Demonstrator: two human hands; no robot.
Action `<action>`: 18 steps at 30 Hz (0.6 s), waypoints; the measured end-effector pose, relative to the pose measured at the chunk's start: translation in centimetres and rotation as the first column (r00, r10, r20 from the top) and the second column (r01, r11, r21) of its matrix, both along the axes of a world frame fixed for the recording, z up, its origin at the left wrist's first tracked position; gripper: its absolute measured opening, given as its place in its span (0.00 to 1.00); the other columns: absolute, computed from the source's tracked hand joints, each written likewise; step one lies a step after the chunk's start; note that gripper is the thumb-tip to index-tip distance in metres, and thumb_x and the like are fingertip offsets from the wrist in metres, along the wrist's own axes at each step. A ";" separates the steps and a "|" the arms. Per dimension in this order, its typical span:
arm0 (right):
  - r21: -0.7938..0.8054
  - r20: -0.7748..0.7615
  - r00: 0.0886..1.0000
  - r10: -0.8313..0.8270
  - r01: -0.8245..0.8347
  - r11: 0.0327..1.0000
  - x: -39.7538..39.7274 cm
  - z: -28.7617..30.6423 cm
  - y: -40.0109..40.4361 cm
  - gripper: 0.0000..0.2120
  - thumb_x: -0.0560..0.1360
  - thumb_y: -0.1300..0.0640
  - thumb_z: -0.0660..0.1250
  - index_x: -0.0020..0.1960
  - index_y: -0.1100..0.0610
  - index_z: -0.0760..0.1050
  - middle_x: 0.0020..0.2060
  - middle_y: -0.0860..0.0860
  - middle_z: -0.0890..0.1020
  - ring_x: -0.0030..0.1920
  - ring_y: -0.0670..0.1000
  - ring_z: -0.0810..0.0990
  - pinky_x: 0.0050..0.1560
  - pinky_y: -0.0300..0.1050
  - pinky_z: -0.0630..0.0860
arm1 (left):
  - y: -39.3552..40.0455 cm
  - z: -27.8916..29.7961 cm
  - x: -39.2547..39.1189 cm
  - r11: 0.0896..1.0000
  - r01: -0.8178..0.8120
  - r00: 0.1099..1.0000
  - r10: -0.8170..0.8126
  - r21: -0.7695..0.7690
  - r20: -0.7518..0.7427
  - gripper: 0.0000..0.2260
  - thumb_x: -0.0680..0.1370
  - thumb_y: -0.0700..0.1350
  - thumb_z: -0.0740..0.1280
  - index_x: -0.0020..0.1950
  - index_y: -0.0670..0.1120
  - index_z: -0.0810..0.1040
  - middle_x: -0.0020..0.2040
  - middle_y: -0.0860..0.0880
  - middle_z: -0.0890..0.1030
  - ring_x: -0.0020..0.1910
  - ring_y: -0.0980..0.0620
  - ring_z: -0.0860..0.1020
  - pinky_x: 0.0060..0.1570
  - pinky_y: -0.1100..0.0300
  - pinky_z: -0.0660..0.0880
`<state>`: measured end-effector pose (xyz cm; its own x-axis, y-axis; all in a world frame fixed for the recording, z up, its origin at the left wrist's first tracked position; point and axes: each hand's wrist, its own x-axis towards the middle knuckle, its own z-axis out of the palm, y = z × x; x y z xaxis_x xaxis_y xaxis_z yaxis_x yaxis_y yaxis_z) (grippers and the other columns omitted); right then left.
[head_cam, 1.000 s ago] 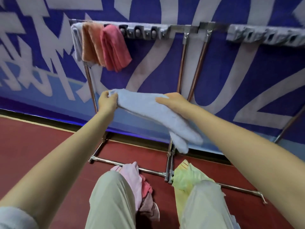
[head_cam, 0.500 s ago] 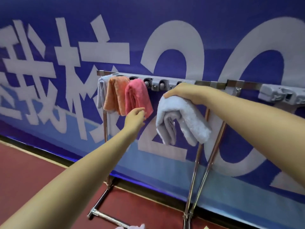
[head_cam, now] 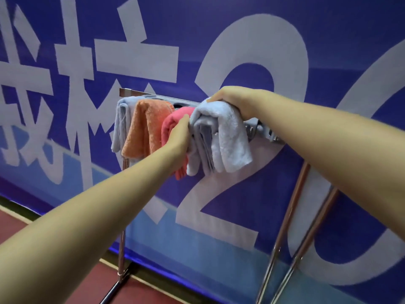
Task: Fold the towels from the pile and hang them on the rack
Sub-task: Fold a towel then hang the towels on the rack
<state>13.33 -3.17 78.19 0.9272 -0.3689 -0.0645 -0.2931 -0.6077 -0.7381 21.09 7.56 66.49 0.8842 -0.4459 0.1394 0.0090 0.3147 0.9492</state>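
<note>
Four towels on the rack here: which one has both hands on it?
The light blue towel at the right end, beside the pink one. The right hand presses its top and the left hand touches its side.

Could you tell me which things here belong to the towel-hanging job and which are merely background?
Job: light blue towel under right hand, left hand, rack, pink towel, orange towel, pale blue towel.
Background: blue banner, red floor.

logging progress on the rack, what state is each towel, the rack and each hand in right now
light blue towel: folded, draped over rail, both hands on it
pink towel: hanging, partly hidden
orange towel: hanging
pale towel: hanging at rail's end
rack: upright
left hand: gripping towel's side
right hand: pressing on top
</note>
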 end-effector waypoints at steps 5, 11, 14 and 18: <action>-0.149 -0.031 0.992 -0.126 0.120 0.982 0.2 -1.0 -2.2 0.15 0.75 0.53 0.64 0.54 0.62 0.80 0.49 0.62 0.83 0.47 0.61 0.82 0.50 0.52 0.78 | -1.7 -0.3 -0.3 0.998 0.060 0.998 -0.060 0.001 0.034 0.17 0.80 0.50 0.58 0.39 0.47 0.83 0.39 0.46 0.85 0.49 0.45 0.82 0.58 0.50 0.76; -0.287 0.191 0.958 -0.216 0.265 0.921 1.1 -2.7 -2.8 0.11 0.74 0.49 0.67 0.48 0.57 0.76 0.41 0.51 0.79 0.39 0.52 0.77 0.35 0.41 0.72 | -2.1 0.0 -1.8 0.997 0.042 0.999 -0.045 0.068 0.031 0.16 0.80 0.47 0.58 0.37 0.44 0.80 0.35 0.45 0.81 0.37 0.47 0.79 0.44 0.58 0.77; -0.448 0.351 0.922 -0.162 0.317 0.836 2.1 -3.6 -2.6 0.13 0.73 0.50 0.66 0.46 0.61 0.79 0.39 0.53 0.79 0.40 0.49 0.73 0.39 0.44 0.73 | -2.6 0.7 -2.2 0.990 -0.009 0.998 0.001 0.143 0.061 0.18 0.82 0.44 0.57 0.39 0.38 0.79 0.31 0.42 0.82 0.37 0.47 0.79 0.37 0.66 0.77; -0.460 0.415 0.896 -0.161 0.359 0.812 2.7 -4.1 -2.2 0.07 0.74 0.54 0.64 0.46 0.52 0.80 0.53 0.52 0.81 0.53 0.51 0.77 0.47 0.44 0.75 | -2.5 0.7 -2.3 0.995 -0.020 0.992 0.007 0.101 0.130 0.17 0.83 0.45 0.57 0.37 0.43 0.76 0.30 0.45 0.80 0.33 0.50 0.79 0.38 0.62 0.76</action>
<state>16.02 -5.41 74.11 0.7151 -0.4850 0.5034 -0.2868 -0.8603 -0.4215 18.80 5.03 67.21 0.8677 -0.4519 0.2070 -0.1191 0.2153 0.9693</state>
